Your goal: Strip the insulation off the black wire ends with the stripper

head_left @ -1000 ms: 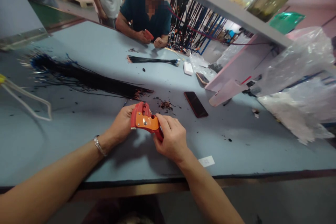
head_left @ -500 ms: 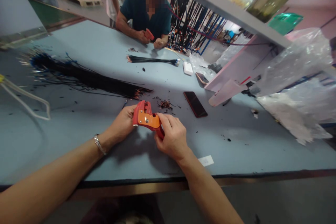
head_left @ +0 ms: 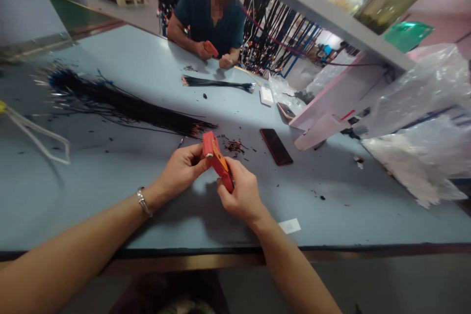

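Observation:
A red-and-orange wire stripper (head_left: 217, 157) is held above the table, turned so the narrow side of its red head faces me. My right hand (head_left: 241, 189) wraps round its handles, fingers closed. At the head, my left hand (head_left: 186, 164) is closed with thumb and fingers against the left side of the tool; any thin wire between those fingers is hidden. Just beyond the stripper lies a small heap of black and coppery cut-off bits (head_left: 234, 146). A thick bundle of black wires (head_left: 136, 108) stretches to the left, its coppery ends close to the tool's head.
Across the table (head_left: 147, 225) a co-worker (head_left: 209, 19) holds a similar red tool (head_left: 211, 49), near a smaller wire bundle (head_left: 217, 82). A dark phone (head_left: 275, 147) lies right of the heap. A bent white rod (head_left: 40, 135) stands left; plastic bags (head_left: 415, 142) sit right.
The wire stripper has turned from showing its broad orange side to its narrow edge, its head shifting right. My left hand has followed it rightward; my right hand keeps its grip.

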{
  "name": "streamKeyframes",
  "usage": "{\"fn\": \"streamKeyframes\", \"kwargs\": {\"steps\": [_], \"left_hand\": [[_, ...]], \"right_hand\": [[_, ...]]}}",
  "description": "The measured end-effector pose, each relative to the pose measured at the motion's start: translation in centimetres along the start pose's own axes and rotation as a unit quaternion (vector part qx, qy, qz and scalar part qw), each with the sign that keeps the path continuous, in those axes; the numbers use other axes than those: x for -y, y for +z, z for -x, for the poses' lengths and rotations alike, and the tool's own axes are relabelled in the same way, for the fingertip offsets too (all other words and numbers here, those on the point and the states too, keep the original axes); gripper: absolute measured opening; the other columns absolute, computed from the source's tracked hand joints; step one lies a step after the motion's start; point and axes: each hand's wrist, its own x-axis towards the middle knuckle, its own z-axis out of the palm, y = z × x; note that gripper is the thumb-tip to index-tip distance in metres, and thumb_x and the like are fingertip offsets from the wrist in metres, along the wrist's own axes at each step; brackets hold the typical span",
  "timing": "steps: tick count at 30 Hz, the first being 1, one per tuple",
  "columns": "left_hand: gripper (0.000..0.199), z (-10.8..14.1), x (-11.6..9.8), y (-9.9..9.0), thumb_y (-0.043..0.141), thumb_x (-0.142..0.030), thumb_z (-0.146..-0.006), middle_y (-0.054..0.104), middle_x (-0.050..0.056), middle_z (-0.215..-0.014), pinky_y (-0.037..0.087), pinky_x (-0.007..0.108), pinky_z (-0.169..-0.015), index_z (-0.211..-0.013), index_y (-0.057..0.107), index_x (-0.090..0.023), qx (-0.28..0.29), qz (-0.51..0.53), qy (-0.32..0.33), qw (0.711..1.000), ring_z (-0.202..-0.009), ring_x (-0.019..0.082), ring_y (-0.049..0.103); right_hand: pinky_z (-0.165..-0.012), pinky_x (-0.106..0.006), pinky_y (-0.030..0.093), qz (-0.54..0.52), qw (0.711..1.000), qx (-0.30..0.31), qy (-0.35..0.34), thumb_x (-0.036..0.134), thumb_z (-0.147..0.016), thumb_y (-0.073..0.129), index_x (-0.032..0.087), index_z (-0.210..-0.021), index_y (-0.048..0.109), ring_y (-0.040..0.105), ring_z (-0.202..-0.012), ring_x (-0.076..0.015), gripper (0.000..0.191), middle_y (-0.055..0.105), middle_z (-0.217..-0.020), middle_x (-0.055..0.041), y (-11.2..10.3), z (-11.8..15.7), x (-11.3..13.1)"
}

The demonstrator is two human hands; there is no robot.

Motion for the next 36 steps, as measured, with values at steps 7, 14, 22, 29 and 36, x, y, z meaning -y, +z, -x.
{"fn": "streamKeyframes", "kwargs": {"steps": [7, 14, 22, 29, 36], "left_hand": [[0.038, 0.2, -0.4, 0.1, 0.074, -0.053, -0.067, 0.071, 0.004, -0.069, 0.053, 0.028, -0.071, -0.069, 0.068, -0.015, 0.001, 0.001, 0.007, 1.0, -0.071, 0.02, 0.064], [0.036, 0.1, -0.4, 0.0, 0.075, -0.05, -0.065, 0.074, 0.006, -0.075, 0.053, 0.028, -0.069, -0.07, 0.071, -0.015, 0.001, -0.027, -0.027, 0.999, -0.07, 0.02, 0.064], [0.035, 0.0, 0.1, 0.3, 0.074, -0.05, -0.063, 0.075, 0.007, -0.077, 0.054, 0.032, -0.074, -0.07, 0.07, -0.016, -0.004, -0.011, -0.052, 0.999, -0.076, 0.023, 0.066], [0.04, -0.2, 0.3, 0.2, 0.076, -0.054, -0.063, 0.074, 0.007, -0.079, 0.053, 0.032, -0.079, -0.073, 0.071, -0.016, 0.014, 0.007, -0.068, 0.998, -0.077, 0.022, 0.066], [0.044, -0.4, 0.5, 0.4, 0.073, -0.059, -0.065, 0.073, 0.006, -0.078, 0.051, 0.031, -0.078, -0.074, 0.071, -0.016, 0.028, -0.001, -0.056, 0.998, -0.077, 0.022, 0.064]], "right_hand": [[-0.073, -0.036, 0.053, 0.104, 0.993, -0.044, -0.04, 0.019, -0.073, 0.048, 0.013, -0.116, 0.053, 0.064, -0.081, -0.0251, 0.043, 0.066, -0.096, -0.0133, 0.0, 0.0, 0.2], [-0.065, -0.032, 0.05, 0.179, 0.981, -0.054, -0.056, 0.019, -0.076, 0.048, 0.012, -0.109, 0.056, 0.063, -0.071, -0.0223, 0.035, 0.068, -0.087, -0.0104, -0.2, 0.1, 0.0], [-0.067, -0.031, 0.049, 0.184, 0.983, 0.001, -0.014, 0.02, -0.076, 0.048, 0.015, -0.105, 0.058, 0.064, -0.073, -0.0218, 0.03, 0.067, -0.086, -0.0097, 0.3, 0.2, -0.6], [-0.061, -0.028, 0.046, 0.184, 0.983, 0.01, -0.008, 0.022, -0.08, 0.048, 0.015, -0.098, 0.059, 0.065, -0.07, -0.0209, 0.022, 0.068, -0.082, -0.0085, 0.4, 0.2, -0.8], [-0.058, -0.027, 0.044, 0.186, 0.982, 0.014, 0.005, 0.024, -0.081, 0.05, 0.017, -0.091, 0.059, 0.063, -0.065, -0.0194, 0.015, 0.068, -0.078, -0.0075, 0.6, 0.2, -1.5]]}}
